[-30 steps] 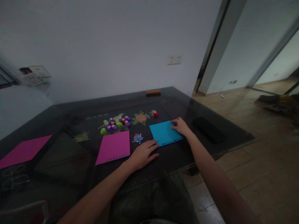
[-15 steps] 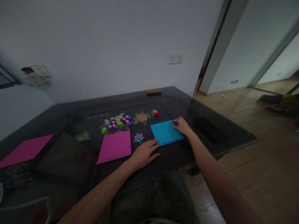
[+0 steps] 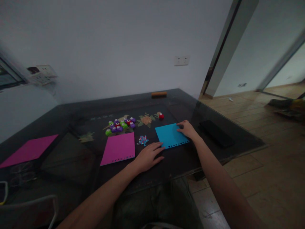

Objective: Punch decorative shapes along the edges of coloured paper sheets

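A blue sheet of paper with a row of punched holes along its near edge lies flat on the dark table. My right hand is at its far right corner, thumb and forefinger closed on the edge. Palm down, my left hand rests on the table with fingers stretched out, and their tips touch the sheet's near left corner. Left of that hand is a pink sheet of paper, also with holes along its near edge. Between the two sheets sits a small pile of blue, white and red bits.
Several purple, green and red eyeball toys cluster behind the pink sheet. A single red one stands farther right. Another pink sheet lies far left, a black flat case right, and a brown stick at the back.
The view has shifted slightly, so the scene sits a little farther right. Both hands keep their places at the blue sheet.
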A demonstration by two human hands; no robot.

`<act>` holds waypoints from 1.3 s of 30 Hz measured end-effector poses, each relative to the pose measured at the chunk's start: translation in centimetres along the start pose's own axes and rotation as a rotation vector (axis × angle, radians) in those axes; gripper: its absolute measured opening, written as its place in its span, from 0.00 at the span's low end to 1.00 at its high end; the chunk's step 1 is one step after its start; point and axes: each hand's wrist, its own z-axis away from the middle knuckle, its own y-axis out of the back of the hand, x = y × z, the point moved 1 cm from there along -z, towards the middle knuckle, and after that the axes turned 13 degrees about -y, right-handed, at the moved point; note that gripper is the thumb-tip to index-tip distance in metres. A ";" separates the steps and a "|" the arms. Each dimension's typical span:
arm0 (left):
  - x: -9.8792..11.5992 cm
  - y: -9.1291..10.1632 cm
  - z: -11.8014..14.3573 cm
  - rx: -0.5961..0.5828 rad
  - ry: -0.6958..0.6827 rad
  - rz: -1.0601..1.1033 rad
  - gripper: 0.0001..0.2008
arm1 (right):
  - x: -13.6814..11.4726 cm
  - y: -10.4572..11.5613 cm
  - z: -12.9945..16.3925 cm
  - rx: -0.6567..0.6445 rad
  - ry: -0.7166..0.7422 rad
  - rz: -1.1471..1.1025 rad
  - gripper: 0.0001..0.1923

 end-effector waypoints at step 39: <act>-12.6 10.1 14.7 0.320 0.587 -0.237 0.13 | -20.9 -5.1 6.2 -0.150 0.592 0.022 0.19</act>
